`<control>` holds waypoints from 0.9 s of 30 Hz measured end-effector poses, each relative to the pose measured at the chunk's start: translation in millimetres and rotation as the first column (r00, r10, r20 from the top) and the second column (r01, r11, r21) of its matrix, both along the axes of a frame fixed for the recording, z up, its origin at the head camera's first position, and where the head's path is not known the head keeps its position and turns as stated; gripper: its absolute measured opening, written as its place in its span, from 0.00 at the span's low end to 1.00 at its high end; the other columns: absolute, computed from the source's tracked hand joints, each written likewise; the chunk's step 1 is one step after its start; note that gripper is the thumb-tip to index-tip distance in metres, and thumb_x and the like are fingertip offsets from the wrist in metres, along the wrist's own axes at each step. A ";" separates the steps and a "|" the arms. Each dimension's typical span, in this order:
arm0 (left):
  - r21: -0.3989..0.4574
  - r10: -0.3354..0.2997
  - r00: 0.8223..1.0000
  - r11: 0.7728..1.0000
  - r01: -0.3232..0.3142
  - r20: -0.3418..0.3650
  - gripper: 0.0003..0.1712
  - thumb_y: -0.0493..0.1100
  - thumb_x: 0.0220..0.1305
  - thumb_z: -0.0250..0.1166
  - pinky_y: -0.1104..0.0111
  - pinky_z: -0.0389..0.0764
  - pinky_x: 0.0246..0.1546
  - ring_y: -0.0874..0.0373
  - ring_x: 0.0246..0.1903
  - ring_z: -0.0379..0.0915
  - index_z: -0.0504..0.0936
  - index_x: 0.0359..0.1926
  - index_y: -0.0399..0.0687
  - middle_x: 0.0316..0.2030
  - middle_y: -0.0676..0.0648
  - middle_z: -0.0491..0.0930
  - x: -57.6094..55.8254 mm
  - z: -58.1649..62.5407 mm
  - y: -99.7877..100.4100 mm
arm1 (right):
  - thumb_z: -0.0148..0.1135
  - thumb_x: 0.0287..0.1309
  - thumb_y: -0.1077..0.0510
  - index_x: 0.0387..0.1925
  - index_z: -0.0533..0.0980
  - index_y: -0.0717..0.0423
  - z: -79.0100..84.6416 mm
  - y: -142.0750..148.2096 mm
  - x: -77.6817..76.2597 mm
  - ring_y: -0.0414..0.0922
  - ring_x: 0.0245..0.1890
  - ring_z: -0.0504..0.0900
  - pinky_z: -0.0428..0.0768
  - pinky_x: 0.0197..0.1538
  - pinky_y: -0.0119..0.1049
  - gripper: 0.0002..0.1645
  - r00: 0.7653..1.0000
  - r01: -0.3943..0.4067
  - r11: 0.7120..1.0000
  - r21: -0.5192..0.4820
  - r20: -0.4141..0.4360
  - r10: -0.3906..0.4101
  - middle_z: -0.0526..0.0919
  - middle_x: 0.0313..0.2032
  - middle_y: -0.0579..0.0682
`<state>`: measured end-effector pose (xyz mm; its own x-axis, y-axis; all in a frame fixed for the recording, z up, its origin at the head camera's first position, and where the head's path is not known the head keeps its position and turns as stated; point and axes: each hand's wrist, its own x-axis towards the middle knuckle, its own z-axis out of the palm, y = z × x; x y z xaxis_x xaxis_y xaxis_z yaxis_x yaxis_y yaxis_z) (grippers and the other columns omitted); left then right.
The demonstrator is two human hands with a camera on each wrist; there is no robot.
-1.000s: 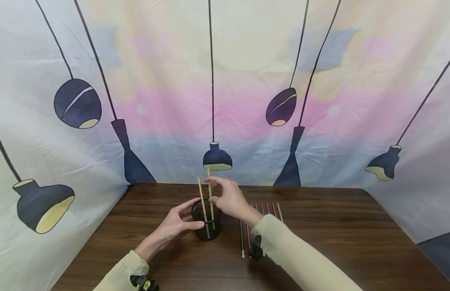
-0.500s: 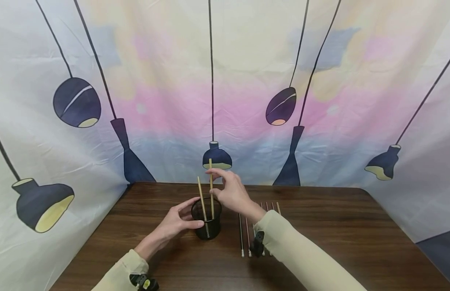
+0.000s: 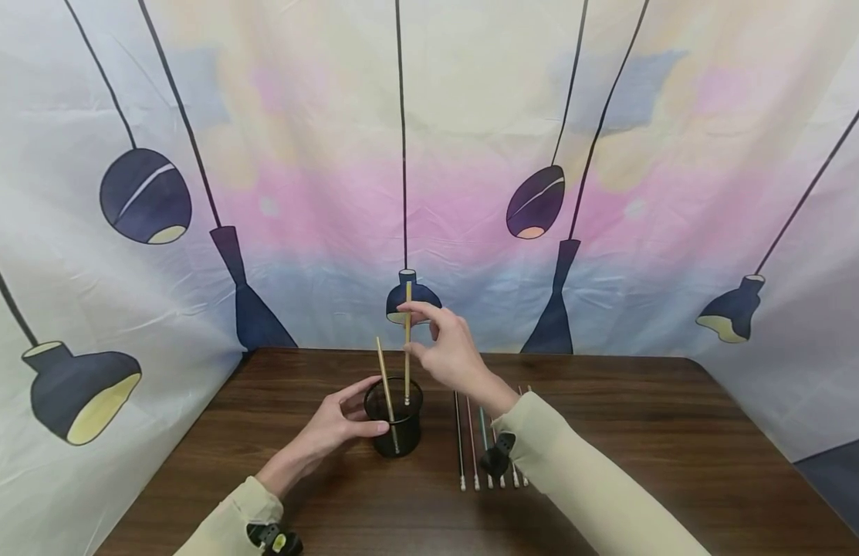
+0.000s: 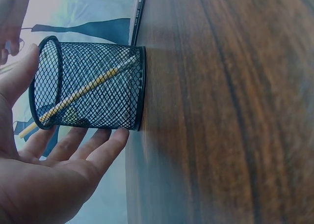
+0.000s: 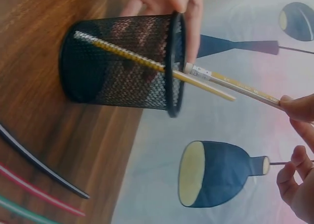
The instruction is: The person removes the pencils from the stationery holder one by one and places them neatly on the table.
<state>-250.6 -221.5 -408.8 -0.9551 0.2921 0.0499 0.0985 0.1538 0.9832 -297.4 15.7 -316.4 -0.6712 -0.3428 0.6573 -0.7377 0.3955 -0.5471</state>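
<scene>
A black mesh pencil cup (image 3: 396,436) stands upright on the table. My left hand (image 3: 339,421) holds it from the left, thumb at the rim and fingers around the far side. One yellow pencil (image 4: 81,93) leans inside the cup, its eraser end down at the bottom. My right hand (image 3: 451,347) pinches a second yellow pencil (image 5: 240,86) between thumb and fingers above the cup. That pencil is nearly vertical, and its white eraser end hangs right at the cup's mouth in the right wrist view.
Several pencils in different colours, among them a black pencil (image 3: 460,448) and a red pencil (image 3: 472,444), lie side by side on the brown wooden table (image 3: 623,448), right of the cup and partly under my right forearm. A lamp-printed cloth (image 3: 318,193) hangs behind the table.
My right hand has moved upward and slightly right, drawing its pencil from inside the cup up to the rim. The left hand, cup and leaning pencil have stayed in place.
</scene>
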 end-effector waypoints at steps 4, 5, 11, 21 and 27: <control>-0.002 -0.001 1.000 1.000 0.001 -0.010 0.48 0.37 0.66 0.75 0.51 0.79 0.60 0.31 0.69 0.68 0.61 0.81 0.41 0.70 0.30 0.71 -0.2 -0.9 0.3 | 0.79 0.55 0.69 0.63 0.82 0.44 5.9 6.1 2.3 0.45 0.28 0.64 0.64 0.36 0.40 0.35 1.000 0.005 1.000 -0.009 -0.009 -0.006 0.85 0.42 0.43; 0.001 -0.003 1.000 1.000 0.003 -0.014 0.49 0.37 0.66 0.75 0.52 0.79 0.60 0.31 0.69 0.68 0.61 0.81 0.40 0.70 0.30 0.71 -0.2 -1.1 0.4 | 0.79 0.56 0.69 0.63 0.82 0.44 7.1 8.1 2.6 0.45 0.28 0.64 0.64 0.36 0.40 0.35 1.000 0.005 1.000 -0.009 -0.006 -0.005 0.85 0.42 0.43; 0.014 -0.014 0.999 1.000 0.014 -0.030 0.50 0.37 0.64 0.76 0.53 0.80 0.60 0.31 0.69 0.68 0.61 0.81 0.40 0.70 0.30 0.71 -0.1 -2.2 -0.8 | 0.79 0.56 0.69 0.63 0.82 0.45 10.4 25.3 3.2 0.46 0.28 0.64 0.64 0.36 0.42 0.34 1.000 0.021 1.000 -0.006 0.014 -0.021 0.84 0.43 0.44; 0.005 -0.008 1.000 1.000 0.008 -0.019 0.49 0.37 0.65 0.76 0.53 0.79 0.60 0.32 0.69 0.68 0.61 0.81 0.40 0.71 0.30 0.70 -0.1 -2.5 -0.1 | 0.78 0.57 0.69 0.63 0.82 0.45 8.0 67.4 8.3 0.47 0.22 0.61 0.60 0.27 0.37 0.33 0.996 0.056 0.998 0.010 0.075 -0.057 0.87 0.46 0.49; 0.012 -0.002 1.000 1.000 0.002 -0.013 0.49 0.37 0.65 0.76 0.53 0.79 0.60 0.31 0.69 0.68 0.61 0.81 0.41 0.70 0.31 0.71 -1.0 -2.3 -0.2 | 0.78 0.56 0.70 0.63 0.82 0.45 0.9 88.5 10.2 0.49 0.22 0.64 0.61 0.27 0.38 0.34 0.992 0.089 0.994 0.061 0.079 -0.094 0.87 0.44 0.49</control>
<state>-251.5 -221.7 -411.1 -0.9538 0.2930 0.0661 0.1117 0.1420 0.9835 -287.2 104.1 -315.5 -0.7521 -0.3130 0.5800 -0.6508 0.4913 -0.5788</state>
